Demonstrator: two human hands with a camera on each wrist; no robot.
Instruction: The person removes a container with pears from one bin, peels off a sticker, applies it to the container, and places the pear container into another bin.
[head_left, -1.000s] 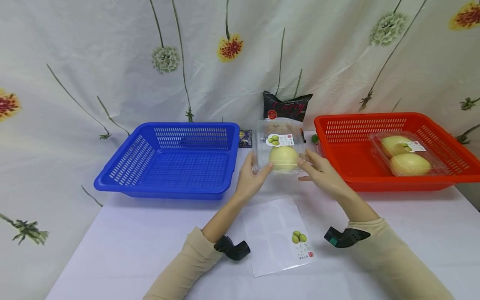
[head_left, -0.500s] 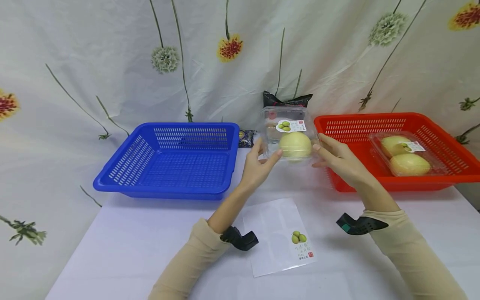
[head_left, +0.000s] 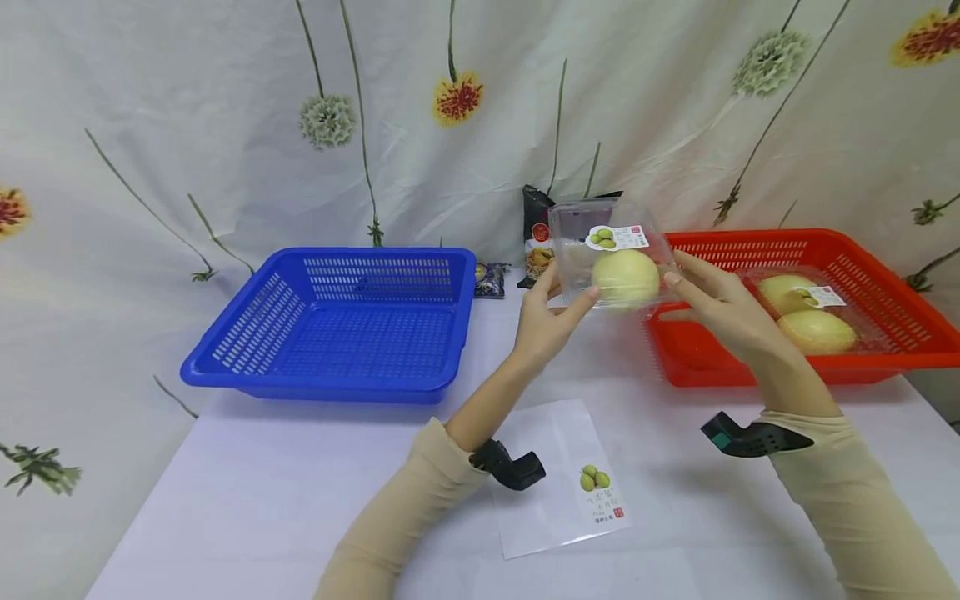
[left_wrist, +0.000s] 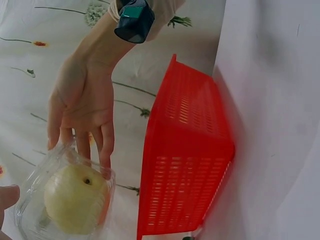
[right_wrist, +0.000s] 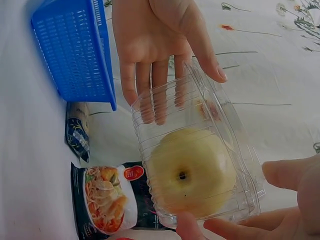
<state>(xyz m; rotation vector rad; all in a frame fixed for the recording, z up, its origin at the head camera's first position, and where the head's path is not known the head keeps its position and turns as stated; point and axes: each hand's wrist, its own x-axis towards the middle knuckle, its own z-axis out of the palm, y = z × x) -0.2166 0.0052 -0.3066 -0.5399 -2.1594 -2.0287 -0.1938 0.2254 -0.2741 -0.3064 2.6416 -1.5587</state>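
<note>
Between both hands a clear plastic fruit box is held up in the air, lid side tilted toward the head camera. Inside sits one pale yellow melon, and a white label with green fruit is stuck on the lid. My left hand grips the box's left side, thumb at the near edge and fingers underneath, as the right wrist view shows. On the opposite side my right hand holds it, thumb near the edge, fingers below. The box overlaps the left rim of the red basket in the head view.
In the red basket lies another labelled box with two melons. A blue basket stands at left. Behind are a black noodle packet and a small dark packet. A label sheet lies on the white table.
Both hands have carried the box up and to the right, from in front of the black packet toward the red basket. The baskets and the label sheet stay put.
</note>
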